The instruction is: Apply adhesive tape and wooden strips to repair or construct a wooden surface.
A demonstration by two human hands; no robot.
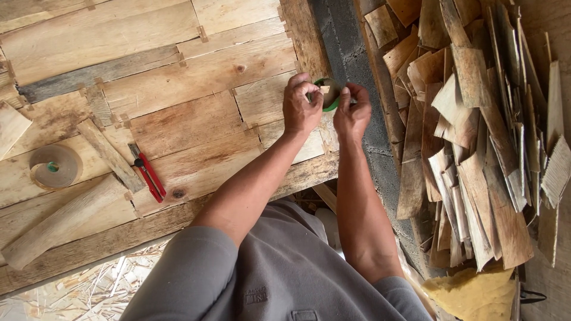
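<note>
Seen from above, a person in a grey top leaned over a workbench (pixel 196 71) surfaced with pale veneer sheets patched edge to edge. Both bare hands met at the bench's far right edge around a small roll of tape with a green core (pixel 327 95).

The left hand (pixel 300 104) was pinched on the roll's near side, thumb and fingers closed against it. The right hand (pixel 352 113) was closed on its other side, fingertips at the rim as if picking at the loose end, though the end itself was too small to make out. Judged from this, the step would go best with the left hand holding the roll steady while the right peeled slowly, so thin tape does not tear or curl back on itself.

On the bench, well apart from the hands, lay 1 red-handled utility knife (pixel 148 173), a larger roll of brown paper tape (pixel 55 166) lying flat, and a few loose wood strips (pixel 110 154). The veneer looked dry, with knots and rough grain.

To the right, beyond a grey block ledge (pixel 351 53), a heap of veneer offcuts (pixel 482 137) sat in curled, splintery, overlapping slats. A yellow foam lump (pixel 473 294) lay at its near end. Pale shavings (pixel 89 285) littered the floor below the bench.
</note>
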